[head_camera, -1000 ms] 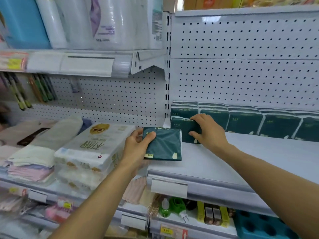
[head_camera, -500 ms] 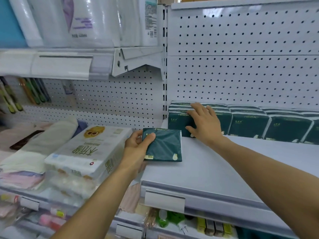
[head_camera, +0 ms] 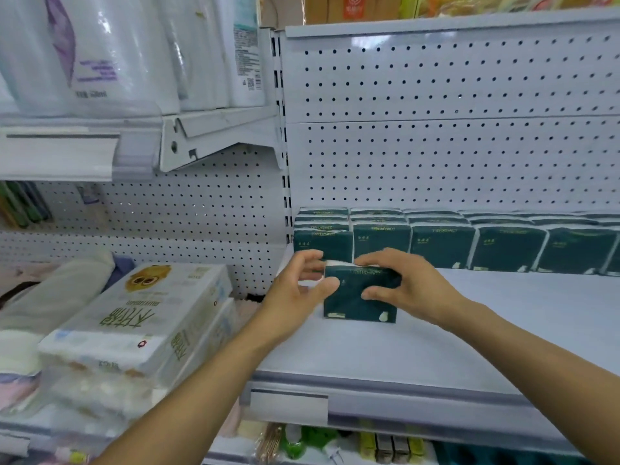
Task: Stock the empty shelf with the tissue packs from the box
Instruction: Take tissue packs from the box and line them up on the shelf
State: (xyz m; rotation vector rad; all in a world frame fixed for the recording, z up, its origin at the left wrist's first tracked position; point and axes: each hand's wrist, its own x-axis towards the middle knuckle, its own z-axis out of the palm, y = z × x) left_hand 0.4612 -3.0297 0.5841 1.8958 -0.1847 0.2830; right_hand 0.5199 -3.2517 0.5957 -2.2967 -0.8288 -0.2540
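A dark green tissue pack (head_camera: 355, 302) stands upright near the left end of the white shelf (head_camera: 469, 330), in front of the back row. My left hand (head_camera: 298, 290) grips its left edge with thumb and fingers. My right hand (head_camera: 406, 285) holds its right side and top, fingers curled over it. Behind them, a row of matching green tissue packs (head_camera: 503, 246) lines the pegboard back wall, several across and a few deep. The box is not in view.
To the left, a lower shelf holds white multi-packs of tissue (head_camera: 141, 323) and folded towels (head_camera: 43, 297). An upper shelf (head_camera: 77, 146) carries large white paper rolls. A price rail (head_camera: 369, 404) edges the white shelf, with small goods below.
My right hand left the back-row pack and came onto the pack in my left hand. That pack moved right and now stands upright on the shelf between both hands.
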